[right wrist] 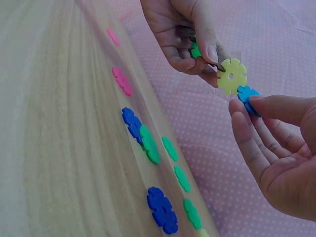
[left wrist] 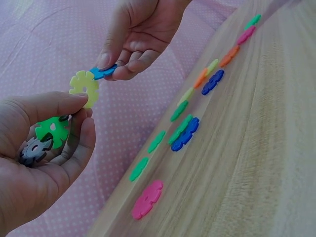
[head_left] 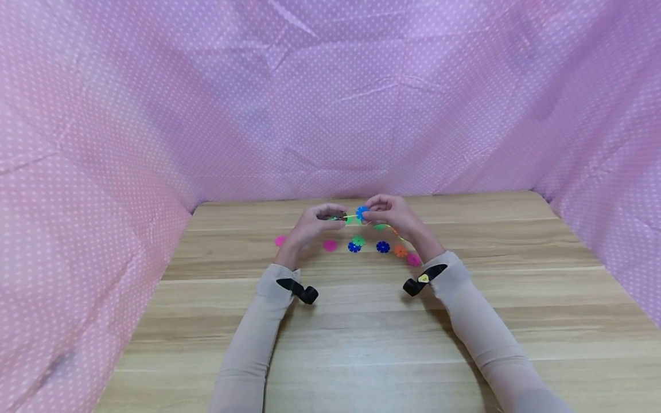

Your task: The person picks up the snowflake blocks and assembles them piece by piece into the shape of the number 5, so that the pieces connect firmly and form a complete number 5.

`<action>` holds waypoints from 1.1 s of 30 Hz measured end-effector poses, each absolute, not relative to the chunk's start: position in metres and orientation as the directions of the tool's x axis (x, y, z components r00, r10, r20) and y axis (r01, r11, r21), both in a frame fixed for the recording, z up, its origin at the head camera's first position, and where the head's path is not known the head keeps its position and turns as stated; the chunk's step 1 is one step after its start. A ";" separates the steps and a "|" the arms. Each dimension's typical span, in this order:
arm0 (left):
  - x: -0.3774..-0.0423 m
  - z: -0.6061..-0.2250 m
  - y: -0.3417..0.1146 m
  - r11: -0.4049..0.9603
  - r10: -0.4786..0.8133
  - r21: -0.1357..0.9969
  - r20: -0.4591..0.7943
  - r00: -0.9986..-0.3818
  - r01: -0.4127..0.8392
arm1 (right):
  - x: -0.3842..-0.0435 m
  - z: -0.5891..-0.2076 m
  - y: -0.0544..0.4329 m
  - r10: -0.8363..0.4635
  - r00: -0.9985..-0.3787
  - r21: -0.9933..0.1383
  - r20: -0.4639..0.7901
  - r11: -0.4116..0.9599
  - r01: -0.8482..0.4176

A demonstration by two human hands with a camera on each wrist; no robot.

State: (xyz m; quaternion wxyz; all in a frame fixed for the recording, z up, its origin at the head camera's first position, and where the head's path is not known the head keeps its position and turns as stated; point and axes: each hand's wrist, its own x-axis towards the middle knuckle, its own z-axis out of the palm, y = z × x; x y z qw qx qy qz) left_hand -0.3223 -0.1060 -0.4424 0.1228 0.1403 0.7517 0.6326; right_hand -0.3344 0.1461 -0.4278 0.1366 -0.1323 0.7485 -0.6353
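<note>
Close over the far part of the table, both hands meet in the head view. My left hand (head_left: pixel 311 222) grips a short chain of notched flower-shaped plastic discs: a grey disc (left wrist: pixel 35 149) and a green disc (left wrist: pixel 52 131) in the palm, a yellow disc (left wrist: pixel 84 88) jutting past the thumb. A dark disc edge (right wrist: pixel 217 66) shows beside the yellow one; the fingers hide part of the chain. Between thumb and fingers, my right hand (head_left: pixel 396 217) pinches a blue disc (right wrist: pixel 245 95), its edge right at the yellow disc's rim.
On the wooden table (head_left: pixel 351 344) lie loose discs: pink (left wrist: pixel 147 199), dark blue (right wrist: pixel 162 210), orange (head_left: pixel 400 251) and several green (right wrist: pixel 181 178). One green disc (right wrist: pixel 149 144) overlaps a dark blue one. Pink dotted cloth (head_left: pixel 330 115) hangs behind and at both sides.
</note>
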 end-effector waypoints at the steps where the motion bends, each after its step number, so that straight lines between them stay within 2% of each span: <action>1: -0.322 -0.442 -0.106 0.161 0.368 0.986 -0.009 -0.930 0.054 | -0.334 -0.428 0.146 -0.373 -0.927 -0.987 -0.037 0.159 -0.025; 19: -0.324 -0.445 -0.104 0.156 0.384 0.988 -0.055 -0.922 0.006 | -0.338 -0.435 0.143 -0.356 -0.934 -0.990 -0.019 0.134 -0.031; 26: -0.323 -0.444 -0.104 0.087 0.381 0.995 -0.085 -0.921 -0.055 | -0.336 -0.434 0.140 -0.352 -0.936 -0.991 0.017 0.119 -0.063; 33: -0.322 -0.443 -0.102 0.047 0.370 0.998 -0.064 -0.927 -0.050 | -0.333 -0.433 0.139 -0.332 -0.941 -0.992 0.063 0.082 -0.096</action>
